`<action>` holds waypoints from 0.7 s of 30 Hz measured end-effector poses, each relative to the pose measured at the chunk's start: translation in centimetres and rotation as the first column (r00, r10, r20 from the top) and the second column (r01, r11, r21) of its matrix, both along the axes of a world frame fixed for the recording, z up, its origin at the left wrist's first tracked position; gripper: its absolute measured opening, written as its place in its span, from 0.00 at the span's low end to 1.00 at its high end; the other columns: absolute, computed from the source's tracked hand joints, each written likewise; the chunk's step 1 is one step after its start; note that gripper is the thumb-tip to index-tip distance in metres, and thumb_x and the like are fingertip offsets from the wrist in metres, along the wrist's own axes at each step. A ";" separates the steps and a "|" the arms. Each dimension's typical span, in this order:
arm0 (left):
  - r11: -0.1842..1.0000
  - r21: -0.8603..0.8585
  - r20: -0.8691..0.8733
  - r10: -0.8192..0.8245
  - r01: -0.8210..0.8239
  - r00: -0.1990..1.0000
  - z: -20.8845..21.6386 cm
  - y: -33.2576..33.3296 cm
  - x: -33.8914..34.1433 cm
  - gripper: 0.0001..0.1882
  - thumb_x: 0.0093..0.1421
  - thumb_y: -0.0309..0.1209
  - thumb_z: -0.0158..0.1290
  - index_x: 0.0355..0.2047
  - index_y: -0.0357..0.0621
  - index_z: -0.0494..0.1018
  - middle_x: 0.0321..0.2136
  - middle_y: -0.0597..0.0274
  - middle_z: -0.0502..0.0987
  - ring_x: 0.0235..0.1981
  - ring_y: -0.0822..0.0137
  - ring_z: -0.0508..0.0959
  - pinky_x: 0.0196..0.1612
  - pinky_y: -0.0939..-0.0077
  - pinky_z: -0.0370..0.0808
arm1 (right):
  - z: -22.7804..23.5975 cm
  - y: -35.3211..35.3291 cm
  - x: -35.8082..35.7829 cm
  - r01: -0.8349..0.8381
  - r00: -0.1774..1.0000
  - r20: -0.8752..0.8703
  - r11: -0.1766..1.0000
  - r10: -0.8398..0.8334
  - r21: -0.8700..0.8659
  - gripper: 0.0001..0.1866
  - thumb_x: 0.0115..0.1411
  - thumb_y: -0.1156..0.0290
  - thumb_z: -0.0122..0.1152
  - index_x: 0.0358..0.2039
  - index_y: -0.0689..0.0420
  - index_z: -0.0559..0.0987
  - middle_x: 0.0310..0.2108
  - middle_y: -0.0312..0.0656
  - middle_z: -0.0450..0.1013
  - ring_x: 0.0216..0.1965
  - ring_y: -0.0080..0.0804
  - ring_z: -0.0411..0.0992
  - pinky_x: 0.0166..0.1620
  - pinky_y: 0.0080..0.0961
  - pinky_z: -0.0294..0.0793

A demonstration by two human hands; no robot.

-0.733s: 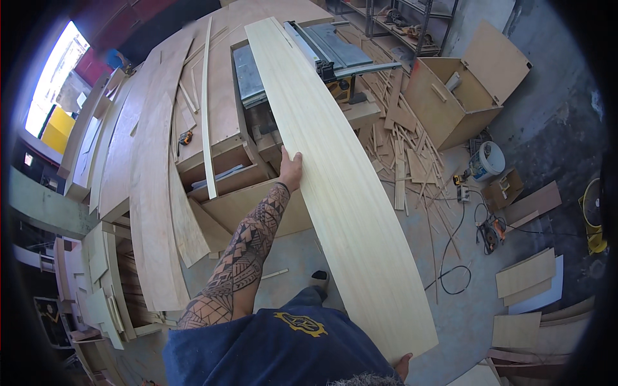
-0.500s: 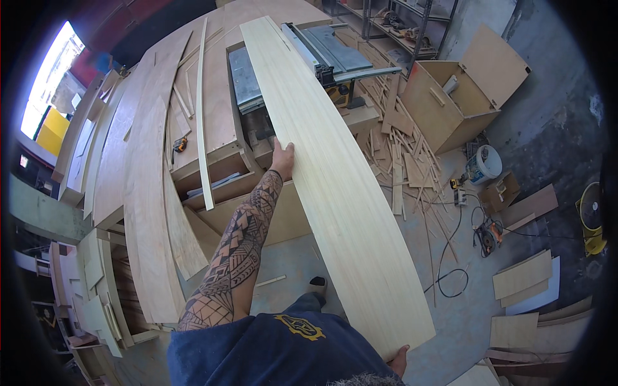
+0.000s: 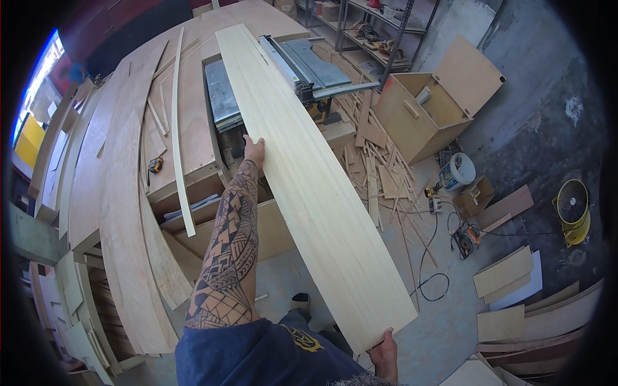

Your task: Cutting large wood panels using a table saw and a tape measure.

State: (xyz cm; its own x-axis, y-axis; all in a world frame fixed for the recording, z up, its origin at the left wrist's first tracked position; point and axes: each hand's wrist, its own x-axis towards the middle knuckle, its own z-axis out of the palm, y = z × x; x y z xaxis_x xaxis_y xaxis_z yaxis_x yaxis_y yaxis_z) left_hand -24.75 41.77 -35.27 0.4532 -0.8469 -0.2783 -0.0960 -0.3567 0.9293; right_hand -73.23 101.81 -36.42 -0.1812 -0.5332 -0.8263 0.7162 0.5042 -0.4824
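Observation:
A long pale plywood board (image 3: 309, 199) runs from the table saw (image 3: 309, 64) down toward my body. My left hand (image 3: 254, 150) is closed on its left edge, about midway along, thumb on the top face. At the near end, my right hand (image 3: 384, 350) grips the corner, its thumb on top and the other fingers hidden underneath. The board's far end lies over the grey saw table, left of the rip fence (image 3: 278, 59). Whether it rests on the saw or hovers there I cannot tell. The saw blade is not visible.
A workbench (image 3: 193, 122) with thin strips and a tape measure (image 3: 155, 165) lies left. Offcuts (image 3: 380, 174) pile up right of the saw, near an open wooden box (image 3: 418, 116). Cables, a bucket (image 3: 458, 168), a yellow fan (image 3: 572, 212) and leaning panels (image 3: 505, 276) occupy the right.
My right hand has come further into view at the board's near end. The whole scene, board included, has shifted left in the picture. Both hands keep their hold.

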 end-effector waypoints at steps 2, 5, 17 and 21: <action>0.997 -0.071 -0.096 0.034 -0.041 0.995 -0.2 1.0 -2.0 0.49 0.72 0.42 0.52 0.79 0.52 0.31 0.70 0.41 0.63 0.64 0.47 0.72 0.64 0.55 0.73 | 0.0 0.1 -0.3 -0.014 1.000 -0.006 1.000 0.014 0.000 0.36 0.78 0.44 0.35 0.73 0.59 0.57 0.70 0.54 0.62 0.67 0.58 0.66 0.60 0.67 0.71; 0.941 -0.267 -0.013 0.212 -0.207 0.977 -1.9 6.7 0.6 0.51 0.71 0.45 0.53 0.78 0.43 0.31 0.70 0.36 0.62 0.66 0.48 0.71 0.69 0.59 0.66 | 0.3 -0.9 -0.2 -0.134 0.990 0.038 0.990 0.135 -0.040 0.35 0.78 0.45 0.37 0.73 0.59 0.57 0.70 0.54 0.62 0.66 0.57 0.67 0.60 0.66 0.72; 0.980 -0.020 0.094 -0.196 0.198 0.976 -1.0 33.2 -20.3 0.47 0.76 0.37 0.47 0.78 0.52 0.24 0.72 0.35 0.58 0.67 0.48 0.69 0.66 0.62 0.70 | 2.5 -1.5 -1.3 -0.249 0.950 0.137 0.944 0.282 -0.215 0.31 0.77 0.60 0.48 0.72 0.62 0.55 0.68 0.55 0.65 0.67 0.57 0.67 0.64 0.67 0.70; 0.984 -0.008 0.056 -0.180 0.181 0.982 -0.4 31.6 -18.7 0.47 0.75 0.38 0.48 0.78 0.58 0.25 0.69 0.32 0.62 0.65 0.43 0.72 0.67 0.58 0.69 | -0.2 -2.7 -0.6 -0.222 0.943 0.206 0.956 0.261 -0.194 0.32 0.77 0.59 0.51 0.70 0.65 0.56 0.66 0.57 0.66 0.64 0.58 0.70 0.60 0.67 0.73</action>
